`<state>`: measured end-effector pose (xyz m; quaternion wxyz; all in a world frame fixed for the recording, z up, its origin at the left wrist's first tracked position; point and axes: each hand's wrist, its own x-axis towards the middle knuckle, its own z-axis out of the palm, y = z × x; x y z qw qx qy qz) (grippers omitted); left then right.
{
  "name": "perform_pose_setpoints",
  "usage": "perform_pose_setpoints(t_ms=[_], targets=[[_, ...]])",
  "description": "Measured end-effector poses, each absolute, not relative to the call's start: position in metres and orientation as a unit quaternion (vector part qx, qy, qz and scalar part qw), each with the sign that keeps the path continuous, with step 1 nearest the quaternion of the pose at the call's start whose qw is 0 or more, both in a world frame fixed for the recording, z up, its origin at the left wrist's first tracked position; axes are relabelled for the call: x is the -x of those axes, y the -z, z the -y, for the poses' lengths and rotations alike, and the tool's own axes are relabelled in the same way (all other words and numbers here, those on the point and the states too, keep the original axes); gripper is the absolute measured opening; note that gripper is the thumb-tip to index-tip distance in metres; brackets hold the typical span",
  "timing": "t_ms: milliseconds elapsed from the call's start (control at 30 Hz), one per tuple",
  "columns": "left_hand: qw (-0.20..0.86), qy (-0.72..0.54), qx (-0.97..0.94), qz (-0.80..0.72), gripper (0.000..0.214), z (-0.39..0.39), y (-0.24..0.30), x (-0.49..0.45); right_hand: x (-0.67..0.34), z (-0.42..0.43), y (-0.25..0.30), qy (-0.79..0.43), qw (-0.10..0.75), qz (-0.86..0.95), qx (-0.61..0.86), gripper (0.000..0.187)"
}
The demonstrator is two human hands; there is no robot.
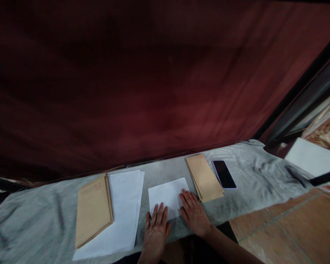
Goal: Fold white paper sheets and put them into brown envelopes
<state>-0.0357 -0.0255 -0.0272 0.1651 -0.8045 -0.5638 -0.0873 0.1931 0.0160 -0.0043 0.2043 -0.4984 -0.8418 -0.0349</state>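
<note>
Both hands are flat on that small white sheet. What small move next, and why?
Probably sweep the right hand across the small white sheet to press it flat: that hand and the left hand lie open on its near edge, and it looks folded.

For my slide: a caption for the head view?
Left hand and right hand rest on a small white paper sheet atop grey cloth, beside a tan envelope stack and black smartphone.

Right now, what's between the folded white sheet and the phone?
Head view: a stack of brown envelopes lies between the folded white sheet and the phone, on the grey cloth.
</note>
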Motion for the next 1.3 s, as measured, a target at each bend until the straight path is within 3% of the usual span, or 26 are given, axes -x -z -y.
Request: perform_pose_setpoints(t_ms=[267,633,900,1033,1200,1300], targets=[[0.166,0.013,0.794,0.585,0.063,0.022,0.029,0.029,-0.200,-0.011,-0.003,0.015,0.194,0.855,0.481,0.052],[0.287,0.050,0.775,0.560,0.060,0.016,0.021,0.027,-0.194,-0.008,-0.014,-0.028,0.179,0.890,0.419,0.059],[0.196,0.030,0.800,0.567,0.072,0.017,0.018,0.036,-0.186,-0.009,-0.024,-0.062,0.167,0.896,0.406,0.050],[0.174,0.053,0.796,0.578,0.069,0.022,0.014,0.033,-0.191,-0.010,-0.026,-0.067,0.173,0.891,0.415,0.048],[0.024,0.064,0.821,0.567,0.066,0.008,-0.010,-0.001,-0.192,-0.008,-0.023,-0.067,0.162,0.893,0.414,0.054],[-0.001,0.077,0.812,0.579,0.058,-0.017,-0.021,-0.027,-0.189,-0.007,-0.019,-0.058,0.163,0.890,0.422,0.056]])
